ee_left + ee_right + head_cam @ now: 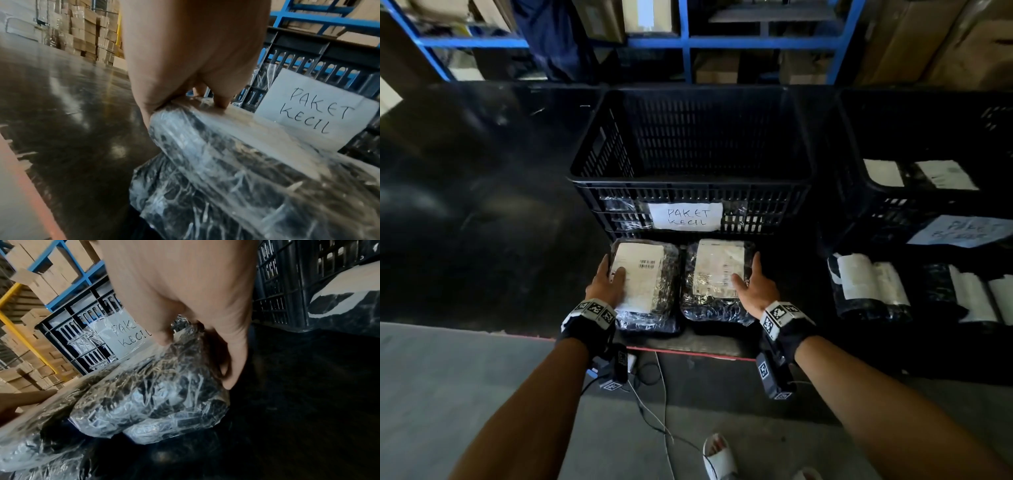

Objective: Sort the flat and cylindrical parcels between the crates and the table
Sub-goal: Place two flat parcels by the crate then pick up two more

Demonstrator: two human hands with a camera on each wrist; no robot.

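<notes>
- We see two flat parcels on the black table (482,205), side by side and nearly touching, just in front of the middle crate (690,192). Both are black, in crinkly clear wrap, each with a white label on top.
- Left hand (607,279) grips the left parcel (647,284) at its left edge: thumb on the label, fingers curled round the side. The left wrist view shows the same pinch.
- Right hand (753,284) holds the right parcel (717,281) at its right edge: thumb on top, fingers down the side.
- Both forearms reach forward, each wrist in a black band with square markers.
- To the right, four rolled cylindrical parcels (866,291) lie on the table, black with white labels.
- Two black slatted plastic crates: the middle one bears a paper sign "PAKET KECIL" (686,216); wrapped parcels show through its lower slats. The right crate (928,144) holds labelled parcels; we cannot count them.
- Behind: blue racking (756,42) with cardboard boxes.
</notes>
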